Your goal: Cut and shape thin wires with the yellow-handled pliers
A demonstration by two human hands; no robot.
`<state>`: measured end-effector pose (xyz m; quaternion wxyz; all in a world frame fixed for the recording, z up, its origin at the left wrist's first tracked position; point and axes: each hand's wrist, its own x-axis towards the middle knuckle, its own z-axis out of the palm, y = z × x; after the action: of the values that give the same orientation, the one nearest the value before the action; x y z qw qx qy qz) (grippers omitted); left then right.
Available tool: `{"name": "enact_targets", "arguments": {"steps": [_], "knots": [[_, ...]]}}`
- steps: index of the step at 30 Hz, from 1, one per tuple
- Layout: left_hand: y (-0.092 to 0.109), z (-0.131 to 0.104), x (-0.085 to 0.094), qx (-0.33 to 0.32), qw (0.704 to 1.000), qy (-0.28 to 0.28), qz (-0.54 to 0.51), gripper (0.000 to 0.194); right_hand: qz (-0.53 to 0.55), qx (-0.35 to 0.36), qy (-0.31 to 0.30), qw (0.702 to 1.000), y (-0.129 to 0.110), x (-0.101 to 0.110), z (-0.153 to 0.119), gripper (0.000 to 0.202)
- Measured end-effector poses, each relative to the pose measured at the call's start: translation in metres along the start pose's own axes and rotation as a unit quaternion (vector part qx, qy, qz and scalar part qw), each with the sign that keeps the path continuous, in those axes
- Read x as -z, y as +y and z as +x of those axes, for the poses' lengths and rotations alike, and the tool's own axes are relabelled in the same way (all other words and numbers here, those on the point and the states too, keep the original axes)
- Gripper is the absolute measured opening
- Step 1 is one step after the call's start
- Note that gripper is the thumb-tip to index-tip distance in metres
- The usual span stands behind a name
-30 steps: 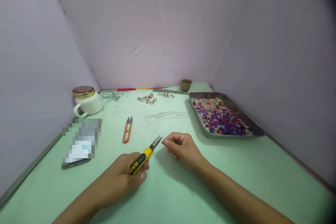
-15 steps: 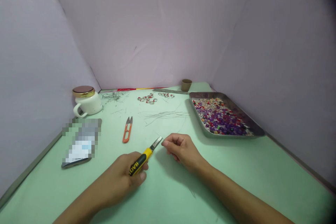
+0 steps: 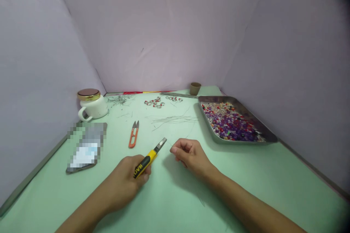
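My left hand point(image 3: 128, 174) is wrapped round pliers point(image 3: 147, 160) with a yellow and black handle, their short metal jaws pointing up and to the right. Across a small gap, my right hand point(image 3: 188, 153) pinches a thin wire point(image 3: 169, 144) between thumb and forefinger. The wire's short end sticks out toward the jaws, and I cannot tell whether it touches them. Orange-handled thread snips point(image 3: 133, 136) lie beyond my left hand. Loose wires point(image 3: 175, 119) lie on the green table further back.
On the right stands a metal tray point(image 3: 216, 137) of mixed beads. Red-and-clear beaded pieces point(image 3: 154, 102), a wire pile point(image 3: 120, 99) and a small brown cup point(image 3: 195, 89) sit at the back. A lidded white mug point(image 3: 95, 108) and a blurred phone point(image 3: 87, 149) are left.
My left hand and the pliers have shifted slightly up and left, so the gap to my right hand is wider. A short wire end now shows at my right fingertips.
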<state>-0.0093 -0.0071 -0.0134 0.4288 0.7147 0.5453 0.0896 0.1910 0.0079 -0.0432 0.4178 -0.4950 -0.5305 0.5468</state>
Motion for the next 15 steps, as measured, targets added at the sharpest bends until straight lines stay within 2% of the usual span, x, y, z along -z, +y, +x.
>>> {"name": "enact_targets", "arguments": {"steps": [3,8,12,15], "knots": [[0.002,0.001,0.000,0.000,1.000,0.014,-0.002,0.006,0.006,-0.002,0.004,1.000,0.000,0.001,0.000,0.019],[0.004,0.002,0.004,-0.024,0.997,-0.041,-0.067,0.005,0.055,-0.038,-0.015,0.998,0.001,0.001,0.001,0.019],[-0.003,0.004,0.005,-0.015,0.999,-0.007,-0.033,0.003,0.066,-0.057,-0.024,0.996,0.003,0.002,0.003,0.023],[-0.007,0.005,0.005,-0.020,0.999,0.000,-0.030,0.003,0.050,-0.058,-0.015,0.997,0.003,0.002,0.003,0.018]]}}
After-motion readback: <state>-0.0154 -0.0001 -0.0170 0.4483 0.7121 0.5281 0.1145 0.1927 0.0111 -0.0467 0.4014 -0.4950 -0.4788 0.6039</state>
